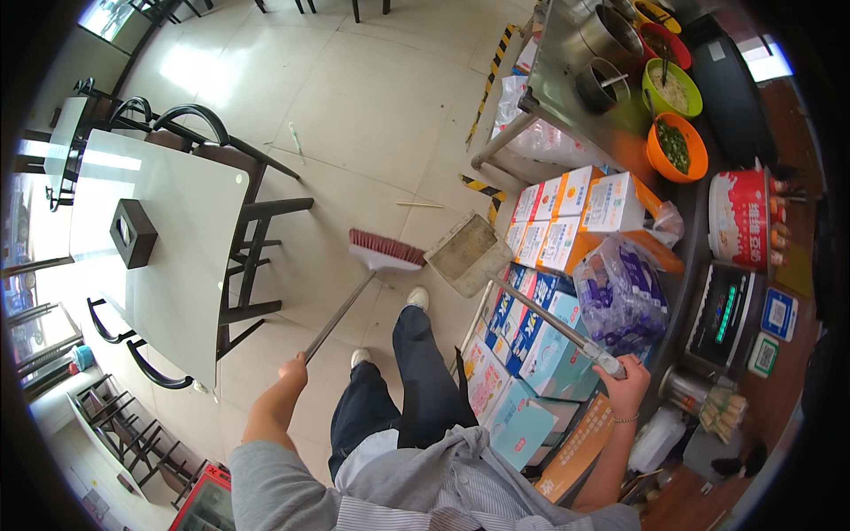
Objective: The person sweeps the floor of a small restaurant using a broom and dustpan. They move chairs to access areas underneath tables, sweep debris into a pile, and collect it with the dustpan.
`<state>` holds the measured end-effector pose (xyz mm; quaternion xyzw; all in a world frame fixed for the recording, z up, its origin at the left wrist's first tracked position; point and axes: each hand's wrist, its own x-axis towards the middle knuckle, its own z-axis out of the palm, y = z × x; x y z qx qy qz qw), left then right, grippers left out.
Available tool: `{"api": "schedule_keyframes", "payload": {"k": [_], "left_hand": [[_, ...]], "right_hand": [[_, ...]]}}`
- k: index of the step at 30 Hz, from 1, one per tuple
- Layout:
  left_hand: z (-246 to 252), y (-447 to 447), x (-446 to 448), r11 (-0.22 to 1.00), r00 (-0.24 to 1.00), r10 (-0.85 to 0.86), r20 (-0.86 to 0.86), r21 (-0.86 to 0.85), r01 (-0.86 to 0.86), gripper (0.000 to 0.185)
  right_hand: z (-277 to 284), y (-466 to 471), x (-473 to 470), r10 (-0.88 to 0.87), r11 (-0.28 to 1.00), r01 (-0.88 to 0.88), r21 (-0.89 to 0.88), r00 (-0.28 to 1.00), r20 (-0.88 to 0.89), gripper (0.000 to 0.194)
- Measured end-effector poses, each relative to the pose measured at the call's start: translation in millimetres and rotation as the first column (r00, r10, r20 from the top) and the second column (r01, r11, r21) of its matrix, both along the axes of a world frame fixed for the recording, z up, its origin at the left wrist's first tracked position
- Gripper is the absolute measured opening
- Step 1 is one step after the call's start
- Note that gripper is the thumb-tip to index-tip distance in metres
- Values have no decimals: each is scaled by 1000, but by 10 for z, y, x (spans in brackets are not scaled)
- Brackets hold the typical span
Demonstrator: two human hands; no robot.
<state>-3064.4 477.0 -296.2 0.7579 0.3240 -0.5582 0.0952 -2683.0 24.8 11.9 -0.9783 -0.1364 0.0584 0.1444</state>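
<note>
My left hand (293,373) is closed around the metal handle of a broom (385,252). The broom's head, with dark red bristles, rests on the tiled floor ahead of my feet. In my right hand (625,385) is the grey grip at the end of a long-handled dustpan (469,253). The pan lies on the floor, its edge close to the right end of the bristles; whether they touch I cannot tell. Its inside looks worn and dusty. A pair of thin wooden chopsticks (420,205) lies beyond the broom, and a clear wrapper (295,139) lies farther off.
At the left stands a white table (179,192) with a dark tissue box (134,233) and black chairs. Stacked cartons (511,378) line my right side, below a counter with food bowls (676,147). Yellow-black tape (491,79) marks the floor near the steel table (564,60).
</note>
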Motion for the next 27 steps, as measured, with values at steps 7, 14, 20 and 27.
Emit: {"api": "schedule_keyframes", "payload": {"k": [7, 14, 20, 27], "left_hand": [[874, 120, -829, 976, 977, 183, 106, -135, -168, 40], [434, -169, -299, 987, 910, 34, 413, -158, 35, 31], [-368, -706, 1010, 969, 910, 91, 404, -246, 13, 30], [-634, -306, -393, 922, 895, -355, 271, -57, 383, 43]], "right_hand": [[397, -134, -1726, -493, 846, 498, 192, 867, -75, 25], [1069, -5, -3758, -744, 499, 802, 329, 591, -311, 22], [743, 92, -4842, -783, 554, 813, 177, 582, -219, 28], [375, 59, -5570, -866, 426, 902, 70, 429, -257, 31]]}}
